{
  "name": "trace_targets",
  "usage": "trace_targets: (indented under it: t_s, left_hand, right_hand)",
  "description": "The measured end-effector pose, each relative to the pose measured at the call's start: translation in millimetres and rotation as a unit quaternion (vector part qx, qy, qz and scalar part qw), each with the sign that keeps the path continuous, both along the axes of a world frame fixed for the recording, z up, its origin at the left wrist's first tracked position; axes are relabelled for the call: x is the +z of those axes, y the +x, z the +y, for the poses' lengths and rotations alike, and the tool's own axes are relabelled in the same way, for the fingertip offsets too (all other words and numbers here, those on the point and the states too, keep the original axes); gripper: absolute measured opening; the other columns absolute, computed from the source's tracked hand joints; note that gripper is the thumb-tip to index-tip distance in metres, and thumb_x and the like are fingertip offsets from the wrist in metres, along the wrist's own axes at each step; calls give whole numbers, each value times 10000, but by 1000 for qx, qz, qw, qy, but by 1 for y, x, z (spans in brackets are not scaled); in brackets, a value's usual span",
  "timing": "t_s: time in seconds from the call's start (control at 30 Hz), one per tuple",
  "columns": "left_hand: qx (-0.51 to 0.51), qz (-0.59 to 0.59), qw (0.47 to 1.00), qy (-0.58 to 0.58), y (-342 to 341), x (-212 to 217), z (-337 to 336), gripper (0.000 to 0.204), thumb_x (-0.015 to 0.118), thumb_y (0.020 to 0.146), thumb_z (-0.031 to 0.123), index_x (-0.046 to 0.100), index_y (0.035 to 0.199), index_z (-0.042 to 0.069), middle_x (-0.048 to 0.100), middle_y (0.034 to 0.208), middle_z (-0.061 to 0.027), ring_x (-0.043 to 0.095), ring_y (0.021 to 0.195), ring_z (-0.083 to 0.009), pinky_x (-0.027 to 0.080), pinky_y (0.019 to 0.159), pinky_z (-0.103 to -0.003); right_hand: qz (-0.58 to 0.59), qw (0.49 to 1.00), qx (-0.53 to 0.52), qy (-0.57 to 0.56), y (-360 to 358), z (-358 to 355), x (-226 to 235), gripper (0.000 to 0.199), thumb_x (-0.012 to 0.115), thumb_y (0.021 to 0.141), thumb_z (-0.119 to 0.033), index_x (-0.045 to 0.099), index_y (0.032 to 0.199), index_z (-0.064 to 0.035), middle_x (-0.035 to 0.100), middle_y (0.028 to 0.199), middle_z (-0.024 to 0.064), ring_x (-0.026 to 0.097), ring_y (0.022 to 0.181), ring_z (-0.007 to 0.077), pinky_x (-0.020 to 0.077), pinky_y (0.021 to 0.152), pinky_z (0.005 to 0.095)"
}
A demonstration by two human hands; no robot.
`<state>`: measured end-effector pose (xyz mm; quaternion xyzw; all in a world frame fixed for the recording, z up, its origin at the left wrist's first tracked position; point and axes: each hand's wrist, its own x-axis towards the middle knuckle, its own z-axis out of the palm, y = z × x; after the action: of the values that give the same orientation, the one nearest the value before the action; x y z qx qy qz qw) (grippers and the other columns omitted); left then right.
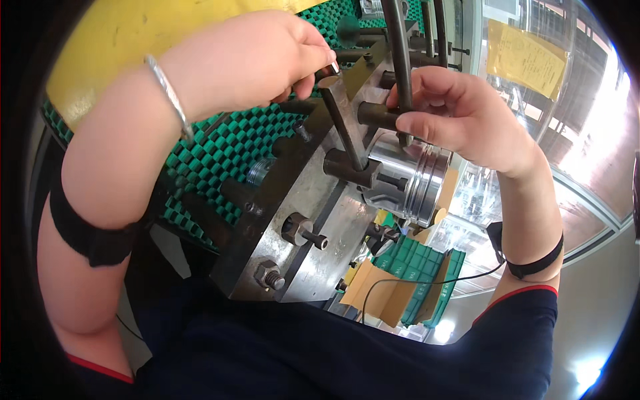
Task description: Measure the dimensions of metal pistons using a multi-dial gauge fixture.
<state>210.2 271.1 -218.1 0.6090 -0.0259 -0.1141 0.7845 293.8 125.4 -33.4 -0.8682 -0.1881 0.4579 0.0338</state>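
Note:
A shiny metal piston [413, 177] sits clamped against a grey steel fixture block [293, 220] with dark pins and bolts. My left hand [257, 57], with a silver bangle on the wrist, grips the top of a dark steel lever bar [343, 123] that runs down into a round clamp hub. My right hand [460, 117] rests on top of the piston and pinches a dark horizontal pin [377, 115] beside a black hose [399, 47].
Green checkered matting [227, 143] lies behind the fixture, with a yellow surface [133, 33] above it. Cardboard pieces and a green mat scrap [407, 280] lie below the piston. A hex bolt [269, 274] sticks out of the block's lower corner. A clear panel with a yellow sheet [523, 57] stands at right.

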Motion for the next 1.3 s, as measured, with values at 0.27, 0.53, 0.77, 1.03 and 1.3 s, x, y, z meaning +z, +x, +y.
trace_targets:
  t_s: [0.27,0.53,0.77,1.03,1.3]
  left_hand:
    - [-12,149,987,59,-4,31,5,406,511,935,415,588,760,56,381,589,43,295,436,-54,215,389,-234]
    - [-91,316,944,-33,12,55,19,356,513,938,341,548,739,48,397,563,39,272,410,-58,212,365,-236]
    - [49,255,952,-162,7,16,28,321,556,920,339,614,779,57,586,649,-20,481,499,-27,354,423,-185]
    - [23,-55,997,40,8,0,-21,286,637,866,306,625,902,23,565,761,14,520,729,-91,398,699,-235]
    - [-39,12,999,-11,5,17,-9,313,650,886,283,647,940,-25,647,836,-70,563,743,-134,434,671,-235]
  right_hand:
    - [8,1000,-23,3,-5,3,-1,224,695,824,-88,628,1031,-34,614,697,6,552,609,53,455,538,219]
    - [7,1000,15,23,-6,-1,1,239,690,823,-141,630,1036,-49,633,701,43,590,599,89,483,556,244]
    - [-15,997,76,-21,-3,7,3,223,688,823,-162,641,1011,-52,641,711,42,610,628,118,492,578,258]
    - [22,999,14,-42,-1,2,2,231,665,846,-12,572,1056,-26,635,868,21,584,762,48,494,689,207]
    - [63,995,67,-35,20,-2,10,284,687,839,-79,539,1080,-48,589,890,19,616,820,90,494,745,205]
